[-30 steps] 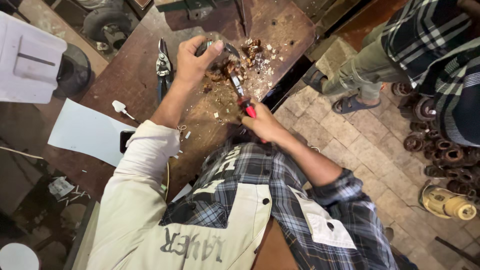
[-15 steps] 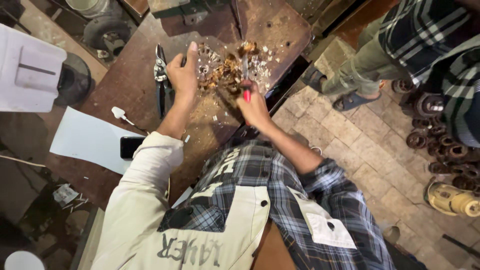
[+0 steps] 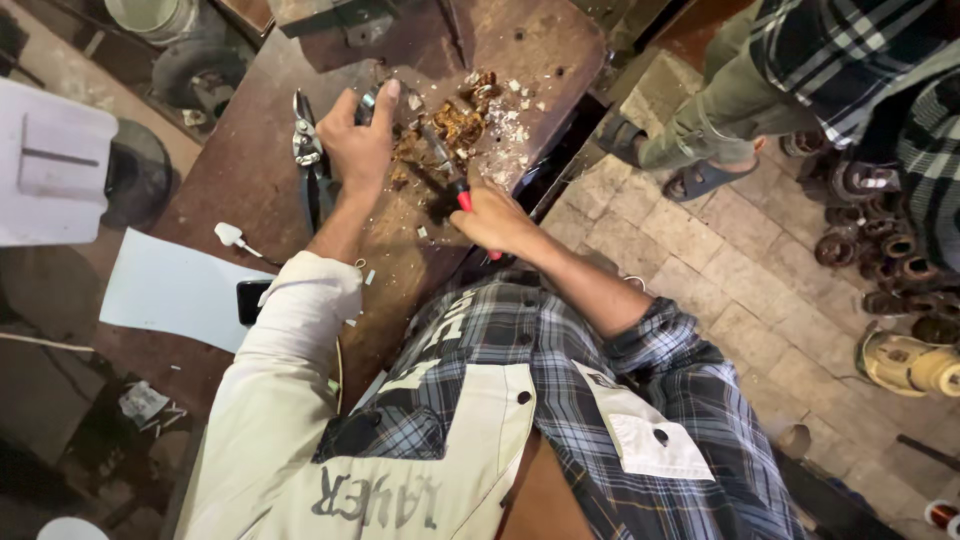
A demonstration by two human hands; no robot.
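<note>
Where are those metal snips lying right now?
In the head view, the snips lie on the brown workbench, just outside the left hand, beyond a white sheet.

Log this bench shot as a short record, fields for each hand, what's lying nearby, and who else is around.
left hand: grips a small dark metal part on the workbench
right hand: holds a red-handled screwdriver, tip toward the part
debris: brown scraps and white chips beside the part
nearby: tin snips left of the left hand; white sheet; dark phone
other person: sandalled foot on the paved floor
</note>
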